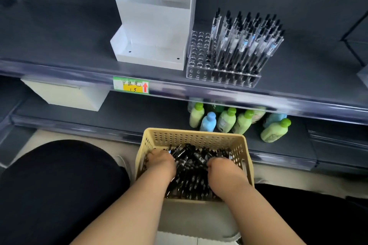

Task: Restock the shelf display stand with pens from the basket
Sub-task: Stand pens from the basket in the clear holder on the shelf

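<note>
Pens (192,167), slim glossy black, fill the perforated beige basket (195,137) around left hand (161,162) and right hand (222,166), fingers' grip hidden.

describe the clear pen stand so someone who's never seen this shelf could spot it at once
Look on the upper grey shelf, right of the white stepped box. The stand is the low see-through block drilled with rows of round holes; unlike the box, it holds black-topped pens standing in its right side, with its left holes empty.

Left hand (161,162) and right hand (221,167) reach forward, knuckles up, fingers (155,153) curled downward.
</note>
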The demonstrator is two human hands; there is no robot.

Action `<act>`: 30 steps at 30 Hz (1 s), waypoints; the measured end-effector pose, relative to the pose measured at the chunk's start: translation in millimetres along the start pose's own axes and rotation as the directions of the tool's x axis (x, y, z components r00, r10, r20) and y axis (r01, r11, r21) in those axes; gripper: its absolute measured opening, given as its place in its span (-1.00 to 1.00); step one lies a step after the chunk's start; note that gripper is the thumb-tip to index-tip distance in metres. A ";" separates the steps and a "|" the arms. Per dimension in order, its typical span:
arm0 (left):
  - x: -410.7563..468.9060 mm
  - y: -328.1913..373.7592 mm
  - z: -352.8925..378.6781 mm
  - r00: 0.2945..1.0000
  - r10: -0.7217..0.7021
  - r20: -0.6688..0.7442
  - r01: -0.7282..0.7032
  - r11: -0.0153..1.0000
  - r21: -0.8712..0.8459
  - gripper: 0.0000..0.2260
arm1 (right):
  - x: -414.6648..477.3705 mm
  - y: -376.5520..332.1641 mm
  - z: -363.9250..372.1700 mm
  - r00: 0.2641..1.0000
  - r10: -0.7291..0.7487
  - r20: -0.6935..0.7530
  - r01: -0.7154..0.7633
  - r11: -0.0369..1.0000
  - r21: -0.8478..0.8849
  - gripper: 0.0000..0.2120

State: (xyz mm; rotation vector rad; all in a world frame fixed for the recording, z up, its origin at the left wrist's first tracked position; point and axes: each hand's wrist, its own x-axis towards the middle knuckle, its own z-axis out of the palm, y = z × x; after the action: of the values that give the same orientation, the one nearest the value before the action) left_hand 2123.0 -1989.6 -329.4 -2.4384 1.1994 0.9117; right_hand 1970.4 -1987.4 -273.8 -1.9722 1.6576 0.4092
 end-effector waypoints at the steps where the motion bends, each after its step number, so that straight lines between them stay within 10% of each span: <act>1: 2.4 -0.2 1.8 1.000 0.001 0.001 -0.001 1.000 -0.007 -0.50 | -0.4 -1.2 0.1 1.000 -0.007 -0.003 0.007 1.000 -0.012 -0.74; 15: -10.9 -22.9 2.7 0.968 0.126 -0.217 -0.224 0.826 -0.518 -0.77 | -8.8 -6.4 -2.6 0.999 -0.012 0.049 0.013 0.999 -0.035 -0.75; 30: -64.0 -9.9 -17.0 0.864 0.390 -0.318 -0.492 0.526 -0.694 -0.85 | -3.5 -23.9 3.0 0.969 0.051 -0.243 0.167 0.590 0.790 -0.91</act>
State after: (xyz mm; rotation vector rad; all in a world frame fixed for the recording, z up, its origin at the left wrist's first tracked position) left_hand 2108.6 -1952.7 -275.4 -2.8682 1.8358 1.7465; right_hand 1993.3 -1980.2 -269.6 -1.3675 1.4981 -0.5816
